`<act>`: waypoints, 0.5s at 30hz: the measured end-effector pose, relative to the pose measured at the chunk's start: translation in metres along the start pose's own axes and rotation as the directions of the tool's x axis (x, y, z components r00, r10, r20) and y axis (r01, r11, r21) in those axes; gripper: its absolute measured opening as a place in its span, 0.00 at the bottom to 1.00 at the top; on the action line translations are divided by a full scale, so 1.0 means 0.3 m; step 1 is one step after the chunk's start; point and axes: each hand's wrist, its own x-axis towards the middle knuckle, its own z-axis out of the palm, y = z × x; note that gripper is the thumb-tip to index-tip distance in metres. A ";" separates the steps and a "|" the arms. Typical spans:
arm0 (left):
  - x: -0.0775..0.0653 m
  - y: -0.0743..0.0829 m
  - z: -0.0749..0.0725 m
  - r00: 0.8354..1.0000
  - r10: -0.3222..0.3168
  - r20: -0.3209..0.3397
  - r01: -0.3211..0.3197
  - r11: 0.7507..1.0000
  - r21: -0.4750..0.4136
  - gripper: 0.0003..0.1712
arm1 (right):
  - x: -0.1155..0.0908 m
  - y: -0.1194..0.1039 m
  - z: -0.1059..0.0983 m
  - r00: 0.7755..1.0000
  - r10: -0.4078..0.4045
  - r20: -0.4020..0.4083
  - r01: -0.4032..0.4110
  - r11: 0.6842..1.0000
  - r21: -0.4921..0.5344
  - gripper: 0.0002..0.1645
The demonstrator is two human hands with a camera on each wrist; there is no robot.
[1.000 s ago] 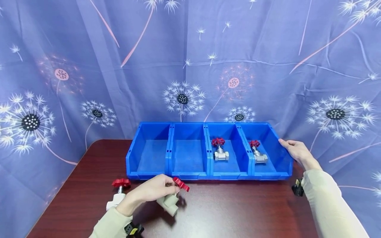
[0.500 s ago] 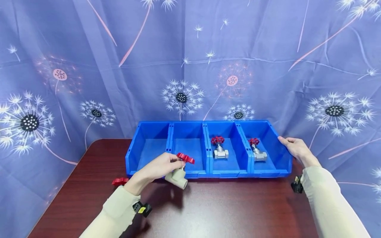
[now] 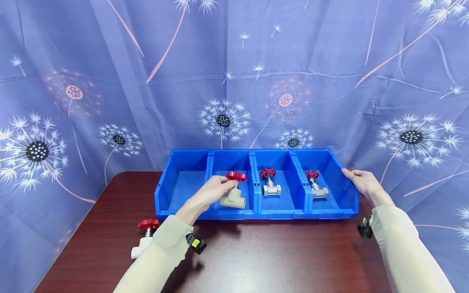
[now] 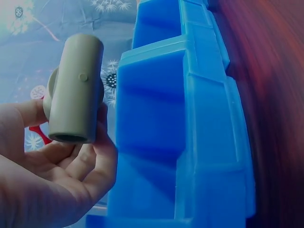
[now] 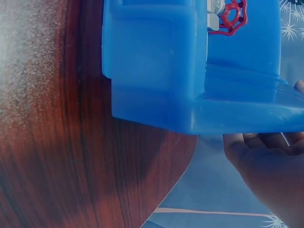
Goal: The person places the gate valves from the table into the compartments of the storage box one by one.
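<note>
My left hand point(image 3: 209, 193) holds a beige plastic valve point(image 3: 233, 200) just below its red handwheel point(image 3: 236, 176). It hangs over the front of the second compartment from the left in a blue bin row point(image 3: 282, 214). In the left wrist view the beige pipe body point(image 4: 76, 90) appears end-on, thumb and fingers around the neck behind it. At the far right, my right hand point(image 3: 367, 188) grips the bin's outer side wall point(image 5: 247, 115), thumb at the rim and fingers outside. One metal valve with a red handwheel point(image 3: 272, 189) lies in the third compartment, another metal valve point(image 3: 320, 192) in the fourth.
A white valve with a red handwheel point(image 3: 142, 247) stands on the dark wooden table point(image 3: 286, 256), left of my left forearm, which partly covers it. Behind the bins hangs a blue curtain point(image 3: 176, 110) with a dandelion print. The leftmost compartment point(image 3: 188, 187) holds nothing visible.
My left hand has lifted the beige valve from low over the table, moving it forward and right to above the second compartment. The right hand stays on the bin wall.
</note>
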 end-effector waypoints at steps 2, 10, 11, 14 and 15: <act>0.017 0.000 0.011 0.999 -0.016 -0.030 0.015 0.999 -0.029 0.20 | 0.000 0.001 0.001 1.000 0.002 -0.003 -0.002 1.000 0.003 0.42; 0.063 0.007 0.050 0.991 -0.059 -0.118 0.052 0.997 -0.065 0.19 | -0.002 -0.001 0.005 1.000 0.003 -0.003 -0.003 1.000 -0.002 0.45; 0.068 0.008 0.055 0.990 -0.060 -0.125 0.053 0.997 -0.063 0.19 | -0.002 0.000 0.005 1.000 0.004 0.000 -0.004 1.000 -0.003 0.46; 0.086 0.004 0.066 0.986 -0.061 -0.157 0.052 0.997 -0.061 0.20 | -0.004 -0.004 0.006 1.000 0.006 0.005 -0.006 1.000 0.002 0.46; 0.093 0.002 0.069 0.983 -0.061 -0.173 0.051 0.997 -0.061 0.20 | -0.003 -0.004 0.005 1.000 0.006 0.008 -0.006 1.000 0.005 0.45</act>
